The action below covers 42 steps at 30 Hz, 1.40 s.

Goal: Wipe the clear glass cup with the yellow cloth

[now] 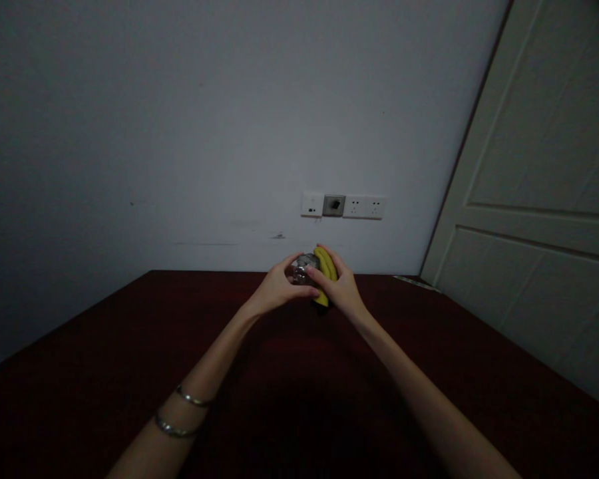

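A person's two bare arms reach forward over a dark red worktop (130, 359) toward a pale wall (219, 146), and the hands meet near the middle of the view. The left grip (273, 291) is curled around a clear, shiny, rounded object (304, 259), its thumb pointing inward below it. The right grip (347, 291) is clamped on a yellow, banana-shaped object (325, 261), fingers behind and thumb across the front, the tip reaching the clear object. The two objects sit side by side, seemingly touching, the yellow one roughly upright with a dark lower end; whether they rest on the worktop or are held above it cannot be told. Two metal bangles (172, 427) circle the left forearm; wall sockets (363, 207) are beyond, and a pale door (534, 266) stands at right. To handle this well, the left grip should probably cradle the smooth clear object without squeezing, since it may slip or dent, while the right keeps the yellow one steady and the thumbs avoid crossing.
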Tool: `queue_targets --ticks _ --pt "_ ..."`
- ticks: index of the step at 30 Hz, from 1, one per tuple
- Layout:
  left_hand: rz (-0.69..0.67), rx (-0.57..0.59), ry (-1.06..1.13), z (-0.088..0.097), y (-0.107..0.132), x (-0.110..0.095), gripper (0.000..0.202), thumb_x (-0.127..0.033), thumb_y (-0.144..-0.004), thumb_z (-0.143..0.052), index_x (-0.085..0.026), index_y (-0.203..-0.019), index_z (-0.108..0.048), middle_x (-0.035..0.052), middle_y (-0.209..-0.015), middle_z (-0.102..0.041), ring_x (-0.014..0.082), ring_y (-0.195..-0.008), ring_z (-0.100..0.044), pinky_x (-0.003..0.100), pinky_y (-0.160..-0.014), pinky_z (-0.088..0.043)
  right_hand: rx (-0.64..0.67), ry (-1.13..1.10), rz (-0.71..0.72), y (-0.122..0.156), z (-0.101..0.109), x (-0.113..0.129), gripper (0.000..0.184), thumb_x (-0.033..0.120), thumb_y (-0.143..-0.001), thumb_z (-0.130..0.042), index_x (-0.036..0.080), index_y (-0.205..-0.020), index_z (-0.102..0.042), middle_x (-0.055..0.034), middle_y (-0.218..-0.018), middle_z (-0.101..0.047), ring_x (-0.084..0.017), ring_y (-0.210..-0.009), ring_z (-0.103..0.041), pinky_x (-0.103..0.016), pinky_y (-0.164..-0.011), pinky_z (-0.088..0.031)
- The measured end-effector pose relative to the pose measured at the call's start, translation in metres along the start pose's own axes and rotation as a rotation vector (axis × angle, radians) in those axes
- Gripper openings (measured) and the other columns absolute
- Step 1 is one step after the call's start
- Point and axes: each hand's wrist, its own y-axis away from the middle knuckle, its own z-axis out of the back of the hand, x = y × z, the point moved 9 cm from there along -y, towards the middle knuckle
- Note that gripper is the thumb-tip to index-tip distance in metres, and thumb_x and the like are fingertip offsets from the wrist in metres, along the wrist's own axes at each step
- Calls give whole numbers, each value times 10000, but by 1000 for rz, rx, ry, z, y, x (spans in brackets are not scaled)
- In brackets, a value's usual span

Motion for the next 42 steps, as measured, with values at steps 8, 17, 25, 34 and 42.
queue_targets --ticks 8,17,25,34,42 --pt "-107 -92 -148 1 1 1 876 -234 -516 -824 -136 -1281 -407 137 -1121 -604 229 -964 -617 376 -860 -486 87 161 416 12 -7 38 200 332 -860 -529 265 -981 -674 -57 -1276 -548 -206 -1203 -493 -426 -1040 -363" --pt "-204 -62 -356 -8 8 -17 847 -314 -503 -835 -172 -1247 -455 128 -1215 -568 255 -1097 -556 401 -950 -427 18 15 234 -4 5 17 202 352 -848 -547 241 -923 -699 -69 -1155 -638 -205 -1117 -566 -429 -1013 -391" --pt "-206 -76 -402 -7 9 -20 799 -324 -530 -816 -173 -1216 -435 101 -1109 -601 219 -964 -597 351 -836 -470 195 171 419 8 -7 46 173 286 -840 -573 279 -947 -708 -55 -1199 -610 -196 -1117 -561 -415 -979 -424" --pt "-202 -130 -489 0 8 -20 681 -226 -550 -764 -178 -1163 -474 55 -1020 -618 192 -885 -599 299 -764 -471 265 229 436 13 -17 54 162 273 -816 -607 267 -918 -732 -62 -1217 -608 -223 -1151 -543 -421 -998 -412" --pt "-139 -113 -271 -3 9 -13 704 -357 -544 -807 -178 -1136 -471 50 -939 -602 180 -836 -597 293 -726 -481 24 -1 183 -6 8 22 246 412 -810 -592 251 -940 -725 -64 -1159 -656 -218 -1110 -583 -431 -996 -424"
